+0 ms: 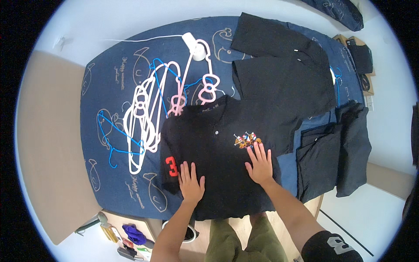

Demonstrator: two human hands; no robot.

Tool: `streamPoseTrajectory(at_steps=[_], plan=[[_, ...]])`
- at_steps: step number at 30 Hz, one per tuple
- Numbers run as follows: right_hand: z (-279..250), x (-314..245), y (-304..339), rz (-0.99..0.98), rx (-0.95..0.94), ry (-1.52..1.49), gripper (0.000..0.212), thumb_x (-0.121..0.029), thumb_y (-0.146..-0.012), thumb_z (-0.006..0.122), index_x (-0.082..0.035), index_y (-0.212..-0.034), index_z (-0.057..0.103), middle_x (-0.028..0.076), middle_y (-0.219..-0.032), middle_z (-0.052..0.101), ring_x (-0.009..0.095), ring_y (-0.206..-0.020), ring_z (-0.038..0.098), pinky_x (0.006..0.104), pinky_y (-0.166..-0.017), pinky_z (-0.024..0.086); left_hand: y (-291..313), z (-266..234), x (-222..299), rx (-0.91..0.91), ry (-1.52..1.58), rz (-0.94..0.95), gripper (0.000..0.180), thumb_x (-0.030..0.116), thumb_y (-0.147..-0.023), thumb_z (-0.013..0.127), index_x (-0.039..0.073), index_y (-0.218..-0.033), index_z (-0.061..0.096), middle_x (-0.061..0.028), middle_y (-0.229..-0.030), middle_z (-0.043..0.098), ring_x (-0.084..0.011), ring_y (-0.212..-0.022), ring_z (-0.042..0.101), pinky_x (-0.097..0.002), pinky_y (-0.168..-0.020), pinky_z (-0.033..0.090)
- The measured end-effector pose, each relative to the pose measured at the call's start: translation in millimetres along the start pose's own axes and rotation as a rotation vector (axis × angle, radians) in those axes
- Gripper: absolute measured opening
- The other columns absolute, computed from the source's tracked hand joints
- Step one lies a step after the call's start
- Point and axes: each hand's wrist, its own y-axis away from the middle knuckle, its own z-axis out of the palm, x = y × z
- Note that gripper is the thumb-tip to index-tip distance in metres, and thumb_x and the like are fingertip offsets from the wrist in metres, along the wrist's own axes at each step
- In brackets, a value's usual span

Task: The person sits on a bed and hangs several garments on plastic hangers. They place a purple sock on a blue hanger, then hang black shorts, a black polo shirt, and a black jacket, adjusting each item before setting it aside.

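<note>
A black polo shirt (218, 161) lies spread on the bed, collar away from me, with a colourful embroidered patch on its chest and a red mark on the left sleeve. My left hand (190, 183) rests flat on it beside that sleeve, fingers stretched out. Just below the embroidery, my right hand (261, 166) presses flat with fingers apart. Neither hand grips anything. A second black garment (283, 78) with short sleeves lies beyond the polo to the right, meeting its far side.
White hangers (136, 131), pink hangers (209, 87) and blue hangers (122, 131) lie left of and beyond the polo. Near them is a white device (199, 52) with a cord. Folded dark clothes (318, 161) lie right, on the blue bedsheet (104, 78). A low table with small items stands lower left.
</note>
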Motion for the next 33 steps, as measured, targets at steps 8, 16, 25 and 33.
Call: streamPoseTrajectory(at_steps=[8,16,25,33], plan=[[13,1,-3,-0.014,0.052,0.013,0.070,-0.036,-0.093,0.062,-0.017,-0.156,0.040,0.014,-0.167,0.027,0.035,-0.155,0.022,0.0623,-0.121,0.019,-40,-61,10,-0.105,0.117,-0.041,0.051,0.027,-0.089,0.070,0.003,-0.131,0.054,-0.0248,-0.143,0.045,-0.0439,-0.127,0.046,-0.0527,-0.105,0.041],[20,4,-3,-0.049,0.152,0.016,0.068,-0.034,-0.091,0.059,-0.017,-0.155,0.043,0.015,-0.165,0.032,0.036,-0.153,0.027,0.0609,-0.120,0.020,-177,-100,-37,0.249,0.291,-0.086,0.026,0.019,-0.094,0.068,0.001,-0.112,0.064,-0.0154,-0.095,0.072,-0.0322,-0.089,0.071,-0.0392,-0.082,0.055],[23,7,-2,-0.039,0.135,-0.005,0.070,-0.034,-0.090,0.060,-0.017,-0.155,0.043,0.014,-0.166,0.031,0.035,-0.153,0.027,0.0605,-0.121,0.020,-279,-78,-38,0.097,0.426,-0.170,0.029,0.020,-0.097,0.066,-0.003,-0.116,0.066,-0.0168,-0.093,0.076,-0.0278,-0.084,0.074,-0.0369,-0.079,0.057],[22,11,-1,-0.026,0.124,-0.008,0.069,-0.035,-0.089,0.061,-0.017,-0.154,0.045,0.013,-0.165,0.032,0.034,-0.154,0.027,0.0598,-0.121,0.019,-283,-91,-42,-0.063,0.501,-0.157,0.020,0.017,-0.100,0.065,0.000,-0.109,0.070,-0.0102,-0.085,0.074,-0.0153,-0.073,0.069,-0.0306,-0.066,0.054]])
